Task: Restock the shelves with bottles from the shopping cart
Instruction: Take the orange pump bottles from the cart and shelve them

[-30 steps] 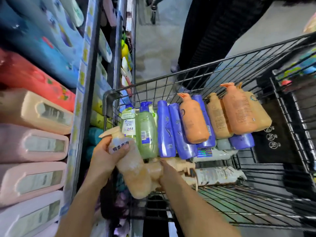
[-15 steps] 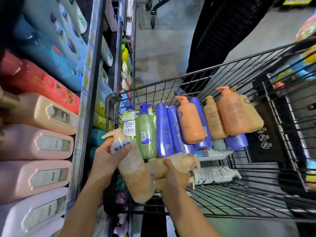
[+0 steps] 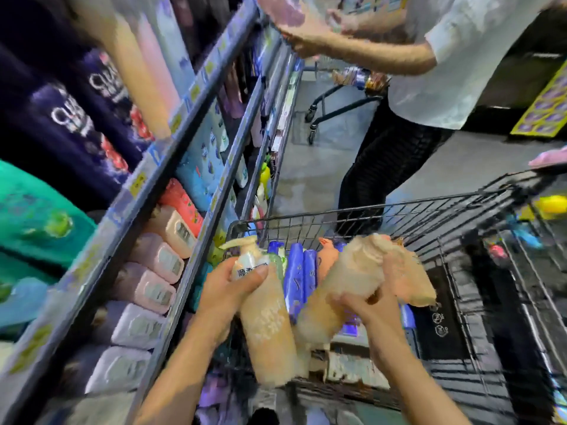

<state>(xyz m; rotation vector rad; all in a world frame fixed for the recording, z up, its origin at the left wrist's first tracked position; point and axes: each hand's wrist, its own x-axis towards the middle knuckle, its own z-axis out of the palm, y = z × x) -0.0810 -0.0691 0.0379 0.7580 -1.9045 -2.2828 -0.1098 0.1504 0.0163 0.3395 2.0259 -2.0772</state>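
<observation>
My left hand (image 3: 228, 294) grips a tall peach pump bottle (image 3: 267, 326) near its white-labelled neck, holding it upright over the near-left corner of the shopping cart (image 3: 399, 210). In my right hand (image 3: 366, 305) is a second peach bottle (image 3: 343, 286), lifted and tilted above the cart; it is blurred by motion. Blue bottles (image 3: 302, 271), orange ones and a green one lie against the cart's far wall behind my hands. The shelves (image 3: 171, 167) stand directly to the left, packed with bottles.
Another person in a white shirt and dark trousers (image 3: 392, 154) stands just beyond the cart, reaching towards the upper shelves. A second cart (image 3: 331, 102) stands farther down the aisle. Pink and lilac bottles (image 3: 153, 262) fill the lower shelf beside my left arm.
Both hands have risen with their bottles; the right one lifted its bottle clear of the cart floor. My view has tilted up, bringing the other person's arms and upper shelves into view.
</observation>
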